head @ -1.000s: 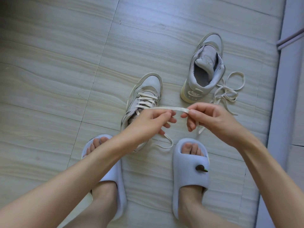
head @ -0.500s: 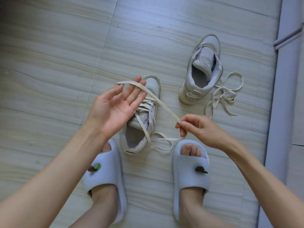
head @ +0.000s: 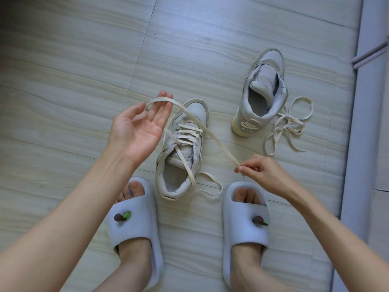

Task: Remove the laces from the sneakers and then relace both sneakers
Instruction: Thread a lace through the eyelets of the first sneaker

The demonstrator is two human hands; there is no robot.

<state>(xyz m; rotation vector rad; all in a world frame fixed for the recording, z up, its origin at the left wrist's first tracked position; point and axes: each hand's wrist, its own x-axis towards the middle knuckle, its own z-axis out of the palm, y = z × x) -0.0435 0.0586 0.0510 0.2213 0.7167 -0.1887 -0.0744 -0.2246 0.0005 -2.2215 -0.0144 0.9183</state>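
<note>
A pale grey sneaker (head: 185, 180) stands on the floor between my feet, partly laced with a cream lace (head: 210, 135). That lace runs from the eyelets up over the fingers of my left hand (head: 136, 131), which is palm up with fingers spread, then slants down to my right hand (head: 261, 173). My right hand pinches the lace near its tip. A second grey sneaker (head: 261, 102) stands farther right with no lace in it. Its loose lace (head: 288, 125) lies tangled on the floor beside it.
I wear light blue slides (head: 134, 239) on both feet, one on each side of the near sneaker. The floor is pale wood-grain tile (head: 63, 81). A grey wall or door frame (head: 362, 144) runs along the right edge.
My left hand let go of the lace, opened and swung up and left with the lace draped over its fingers. My right hand dropped lower, still pinching the lace end.
</note>
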